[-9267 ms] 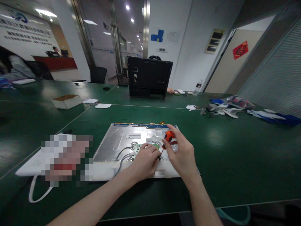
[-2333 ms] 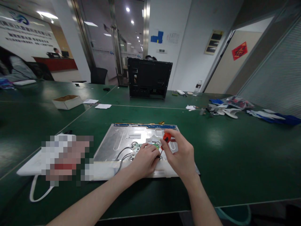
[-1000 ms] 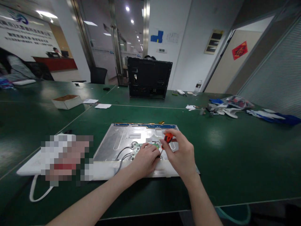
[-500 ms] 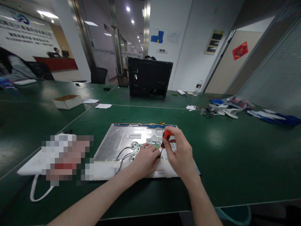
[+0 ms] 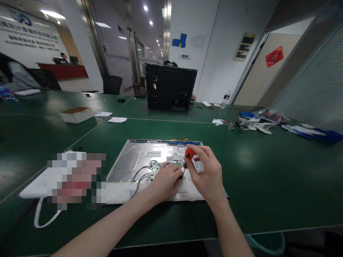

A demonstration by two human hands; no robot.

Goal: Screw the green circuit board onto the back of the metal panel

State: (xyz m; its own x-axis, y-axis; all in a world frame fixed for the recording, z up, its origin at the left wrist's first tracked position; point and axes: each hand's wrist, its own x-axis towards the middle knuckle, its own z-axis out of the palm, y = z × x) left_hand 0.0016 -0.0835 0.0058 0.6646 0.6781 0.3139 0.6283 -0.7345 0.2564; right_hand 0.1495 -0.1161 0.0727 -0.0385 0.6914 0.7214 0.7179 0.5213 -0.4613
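A flat metal-backed display panel (image 5: pixel 120 166) lies on the green table, a blue circuit strip (image 5: pixel 150 142) along its far edge. At the panel's middle sits a small green circuit board (image 5: pixel 157 171), partly covered by my left hand (image 5: pixel 167 178). The left fingers are curled down over the board, with thumb and forefinger close together beside a screwdriver's tip. What they may pinch is hidden. My right hand (image 5: pixel 206 171) grips the red and black screwdriver (image 5: pixel 189 154) by its handle, holding it nearly upright with its shaft down by the board's right edge. Grey cables (image 5: pixel 140 181) run left from the board.
A black monitor housing (image 5: pixel 171 87) stands at the back, a person partly behind it. On the left are a white device (image 5: pixel 34 187), partly blurred out, and an open box (image 5: pixel 77 115). Loose parts (image 5: pixel 248 123), bags and a bottle (image 5: pixel 225 99) lie to the right.
My right hand has turned slightly on the screwdriver, its fingers shifting round the handle. My left hand stays in place. Behind the housing, the person's head has risen slightly and a hand shows at its right edge.
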